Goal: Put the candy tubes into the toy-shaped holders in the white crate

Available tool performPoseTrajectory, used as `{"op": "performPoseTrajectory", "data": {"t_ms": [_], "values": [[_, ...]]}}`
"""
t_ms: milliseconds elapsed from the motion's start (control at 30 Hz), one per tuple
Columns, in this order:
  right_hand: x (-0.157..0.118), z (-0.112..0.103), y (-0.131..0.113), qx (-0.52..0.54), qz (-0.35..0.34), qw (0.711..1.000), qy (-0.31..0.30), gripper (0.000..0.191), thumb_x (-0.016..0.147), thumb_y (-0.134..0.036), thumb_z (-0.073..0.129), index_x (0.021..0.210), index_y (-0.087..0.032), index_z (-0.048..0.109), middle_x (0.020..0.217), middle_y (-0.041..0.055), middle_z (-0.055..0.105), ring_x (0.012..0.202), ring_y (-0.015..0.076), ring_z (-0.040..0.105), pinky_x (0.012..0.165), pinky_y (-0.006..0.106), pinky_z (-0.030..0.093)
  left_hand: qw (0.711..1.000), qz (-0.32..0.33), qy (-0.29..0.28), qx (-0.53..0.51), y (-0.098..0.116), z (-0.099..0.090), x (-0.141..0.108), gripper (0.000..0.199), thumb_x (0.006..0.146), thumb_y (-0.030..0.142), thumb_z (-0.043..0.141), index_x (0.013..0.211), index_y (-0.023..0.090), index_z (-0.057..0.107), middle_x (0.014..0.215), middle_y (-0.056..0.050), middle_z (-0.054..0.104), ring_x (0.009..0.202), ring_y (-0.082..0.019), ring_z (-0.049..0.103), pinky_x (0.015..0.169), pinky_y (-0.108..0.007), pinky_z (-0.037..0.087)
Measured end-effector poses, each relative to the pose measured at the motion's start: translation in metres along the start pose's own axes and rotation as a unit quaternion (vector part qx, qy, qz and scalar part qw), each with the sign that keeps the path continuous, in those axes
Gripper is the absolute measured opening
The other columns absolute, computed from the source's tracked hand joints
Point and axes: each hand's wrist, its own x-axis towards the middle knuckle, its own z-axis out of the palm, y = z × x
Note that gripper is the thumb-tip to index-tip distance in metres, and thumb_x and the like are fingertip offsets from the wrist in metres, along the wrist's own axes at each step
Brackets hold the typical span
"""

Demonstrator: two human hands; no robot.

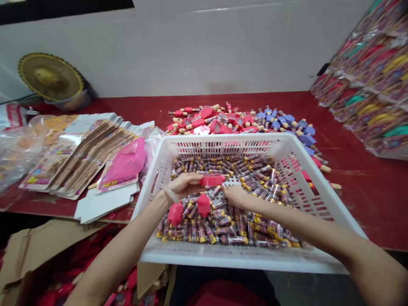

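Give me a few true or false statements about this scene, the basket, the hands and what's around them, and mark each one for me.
1. The white plastic basket has perforated walls. True.
2. The left hand wears a glove. False: it is bare.
3. A red piece sits between the left hand and the right hand, over the yellow-ended clear tubes. True.
4. The woven hat is to the right of the basket. False: it is to the left, by the wall.
5. The pile of red and blue pieces lies inside the basket. False: it lies beyond the basket, on the red table.
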Motion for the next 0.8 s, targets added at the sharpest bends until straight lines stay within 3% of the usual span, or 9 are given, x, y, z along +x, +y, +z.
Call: {"op": "performPoseTrajectory", "data": {"t_ms": [133, 200, 300, 333, 367, 433, 567, 667, 800], "values": [[-0.021, -0.025, 0.010, 0.068, 0.016, 0.996, 0.051, 0.021, 0.078, -0.020, 0.054, 0.097, -0.013, 0.055, 0.091, 0.0164, 0.068, 0.085, 0.0284, 0.066, 0.072, 0.034, 0.051, 0.998, -0.011, -0.035, -0.053, 0.000, 0.002, -0.007, 0.029, 0.067, 0.025, 0.074, 0.086, 0.012, 0.057, 0.080, -0.006, 0.065, 0.077, -0.018, 0.066, 0.073, -0.031, 0.058], [-0.045, -0.042, 0.021, 0.205, 0.011, 0.976, 0.076, 0.023, 0.083, -0.022, 0.045, 0.105, -0.017, 0.045, 0.087, 0.0095, 0.067, 0.079, 0.0229, 0.067, 0.067, 0.031, 0.052, 0.995, -0.009, -0.071, -0.062, 0.000, 0.004, -0.012, 0.037, 0.065, 0.019, 0.076, 0.097, 0.013, 0.058, 0.076, -0.002, 0.064, 0.067, -0.014, 0.063, 0.067, -0.030, 0.058], [-0.080, -0.061, 0.033, 0.546, -0.035, 0.833, 0.080, 0.028, 0.078, -0.022, 0.049, 0.102, -0.023, 0.035, 0.082, 0.0011, 0.062, 0.072, 0.0205, 0.066, 0.063, 0.032, 0.053, 0.991, -0.020, -0.129, -0.035, -0.003, 0.013, -0.018, 0.056, 0.061, 0.011, 0.077, 0.113, 0.014, 0.058, 0.077, 0.000, 0.063, 0.060, -0.010, 0.059, 0.060, -0.026, 0.056], [-0.088, -0.064, 0.035, 0.616, -0.049, 0.782, 0.079, 0.031, 0.076, -0.022, 0.054, 0.099, -0.024, 0.034, 0.083, 0.0003, 0.061, 0.073, 0.0204, 0.066, 0.064, 0.032, 0.053, 0.990, -0.021, -0.135, -0.018, -0.005, 0.016, -0.019, 0.058, 0.060, 0.011, 0.077, 0.115, 0.014, 0.058, 0.079, 0.000, 0.064, 0.061, -0.010, 0.058, 0.060, -0.023, 0.054], [-0.093, -0.065, 0.035, 0.643, -0.059, 0.759, 0.079, 0.033, 0.074, -0.022, 0.058, 0.097, -0.024, 0.034, 0.085, -0.0003, 0.061, 0.073, 0.0196, 0.065, 0.064, 0.032, 0.052, 0.990, -0.016, -0.137, -0.002, -0.007, 0.020, -0.020, 0.059, 0.060, 0.010, 0.077, 0.116, 0.015, 0.059, 0.084, -0.001, 0.065, 0.065, -0.010, 0.059, 0.061, -0.022, 0.053], [-0.098, -0.064, 0.032, 0.618, -0.062, 0.779, 0.083, 0.035, 0.072, -0.024, 0.065, 0.092, -0.023, 0.036, 0.081, -0.0017, 0.059, 0.070, 0.0171, 0.061, 0.061, 0.027, 0.048, 0.990, 0.006, -0.137, 0.023, -0.012, 0.028, -0.020, 0.057, 0.064, 0.012, 0.078, 0.117, 0.017, 0.059, 0.097, -0.003, 0.065, 0.076, -0.011, 0.061, 0.068, -0.021, 0.052], [-0.098, -0.054, 0.018, 0.387, -0.081, 0.913, 0.103, 0.018, 0.078, -0.021, 0.060, 0.085, -0.020, 0.044, 0.068, -0.0037, 0.052, 0.061, 0.0132, 0.049, 0.055, 0.023, 0.033, 0.983, 0.013, -0.169, 0.078, -0.021, 0.042, -0.018, 0.051, 0.076, 0.024, 0.074, 0.123, 0.019, 0.056, 0.109, -0.007, 0.064, 0.093, -0.017, 0.062, 0.078, -0.027, 0.051], [-0.100, -0.048, 0.009, 0.202, -0.072, 0.969, 0.127, 0.012, 0.074, -0.008, 0.053, 0.077, -0.018, 0.047, 0.065, -0.0017, 0.054, 0.058, 0.0127, 0.046, 0.054, 0.025, 0.022, 0.978, -0.029, -0.173, 0.112, -0.027, 0.048, -0.019, 0.059, 0.080, 0.035, 0.070, 0.132, 0.019, 0.047, 0.095, -0.007, 0.066, 0.078, -0.017, 0.065, 0.064, -0.026, 0.051], [-0.100, -0.044, 0.010, 0.078, -0.021, 0.989, 0.125, 0.010, 0.071, -0.015, 0.060, 0.071, -0.018, 0.051, 0.061, -0.0005, 0.058, 0.054, 0.0133, 0.048, 0.052, 0.028, 0.013, 0.976, -0.052, -0.120, 0.175, -0.023, 0.048, -0.023, 0.062, 0.080, 0.045, 0.068, 0.132, 0.017, 0.047, 0.062, 0.004, 0.056, 0.042, -0.007, 0.046, 0.041, -0.017, 0.035]]}}
